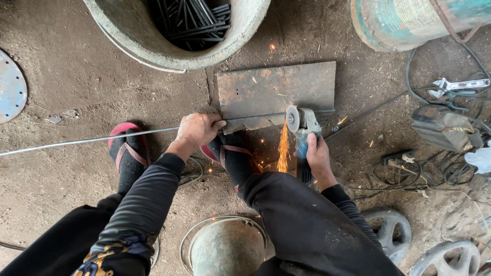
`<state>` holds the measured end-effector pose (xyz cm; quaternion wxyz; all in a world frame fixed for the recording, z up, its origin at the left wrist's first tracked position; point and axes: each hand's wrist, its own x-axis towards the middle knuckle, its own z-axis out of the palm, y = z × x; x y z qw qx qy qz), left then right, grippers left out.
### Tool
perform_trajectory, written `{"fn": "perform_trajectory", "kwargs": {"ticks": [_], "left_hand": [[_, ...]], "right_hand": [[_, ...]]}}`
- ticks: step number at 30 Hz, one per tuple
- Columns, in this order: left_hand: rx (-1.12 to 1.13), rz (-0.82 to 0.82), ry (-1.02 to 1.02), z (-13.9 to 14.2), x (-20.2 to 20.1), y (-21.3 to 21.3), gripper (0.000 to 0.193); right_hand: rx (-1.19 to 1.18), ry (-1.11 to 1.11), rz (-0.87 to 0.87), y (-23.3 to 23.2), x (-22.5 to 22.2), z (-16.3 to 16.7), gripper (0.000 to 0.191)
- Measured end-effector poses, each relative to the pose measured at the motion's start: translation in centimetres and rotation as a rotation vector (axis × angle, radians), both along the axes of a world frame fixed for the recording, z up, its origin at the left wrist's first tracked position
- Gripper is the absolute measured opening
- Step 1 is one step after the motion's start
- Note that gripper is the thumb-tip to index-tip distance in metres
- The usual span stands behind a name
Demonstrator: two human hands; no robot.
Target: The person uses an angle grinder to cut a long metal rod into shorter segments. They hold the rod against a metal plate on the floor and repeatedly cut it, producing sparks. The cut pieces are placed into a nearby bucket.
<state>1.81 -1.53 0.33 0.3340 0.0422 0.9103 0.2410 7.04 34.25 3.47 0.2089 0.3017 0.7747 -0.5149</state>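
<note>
Both hands are busy mid-cut: left hand (197, 129) gripping the long rod (76, 140) on the plate (276, 89), right hand (318, 158) wrapped round the sparking grinder (302, 128), rod not yet severed.

Thin steel rod (102, 136) across plate, grinder (302, 134) sparking

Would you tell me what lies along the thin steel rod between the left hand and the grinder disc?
Only bare rod over the rusty steel plate, head view.
</note>
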Motion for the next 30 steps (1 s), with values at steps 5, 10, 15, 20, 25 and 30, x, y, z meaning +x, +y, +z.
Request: {"fn": "perform_trajectory", "kwargs": {"ticks": [5, 10, 15, 20, 25, 30], "left_hand": [[-0.026, -0.01, -0.058, 0.5, -0.3, 0.2, 0.037], [-0.029, -0.004, -0.058, 0.8, -0.4, 0.2, 0.036], [-0.036, -0.005, -0.053, 0.8, -0.4, 0.2, 0.037], [-0.027, -0.003, -0.053, 0.5, -0.2, 0.1, 0.038], [-0.027, -0.005, -0.043, 1.0, -0.4, 0.1, 0.037], [-0.018, -0.003, -0.056, 1.6, -0.8, 0.0, 0.037]], "right_hand": [[-0.006, 0.178, 0.06, 0.1, 0.2, -0.4, 0.053], [0.172, 0.186, 0.144, 0.6, 0.5, -1.0, 0.055], [0.129, 0.239, 0.15, 0.5, 0.5, -1.0, 0.056], [0.165, 0.23, 0.148, 0.7, 0.9, -1.2, 0.052], [0.28, 0.173, 0.216, 1.3, 1.2, -1.7, 0.049], [0.11, 0.306, 0.223, 1.7, 1.5, -1.8, 0.055]]}}
